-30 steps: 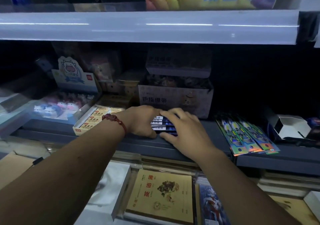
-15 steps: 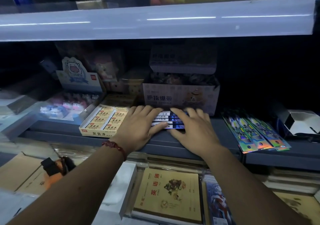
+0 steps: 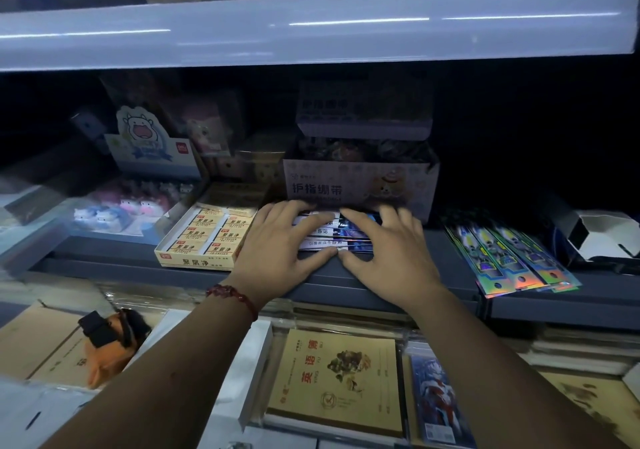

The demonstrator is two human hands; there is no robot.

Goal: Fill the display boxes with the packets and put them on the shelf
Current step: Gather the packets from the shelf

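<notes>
A low stack of blue and white packets (image 3: 333, 232) lies on the dark grey shelf (image 3: 450, 275), in front of a white display box (image 3: 360, 185) with printed characters. My left hand (image 3: 277, 244) lies flat on the stack's left side, fingers spread. My right hand (image 3: 388, 244) lies flat on its right side, thumb at the stack's near edge. Both thumbs nearly meet at the front of the packets. The middle of the stack shows between the hands.
An open box of erasers (image 3: 207, 237) sits just left of my left hand. Holographic packets (image 3: 512, 258) lie fanned at the right, with an open white carton (image 3: 602, 237) beyond. A tray of small animal figures (image 3: 114, 213) stands at the left. Notebooks (image 3: 336, 379) fill the lower level.
Both hands have flattened and spread over the packets, the left hand uncurling from a fist. The view has shifted a little to the left and nearer.
</notes>
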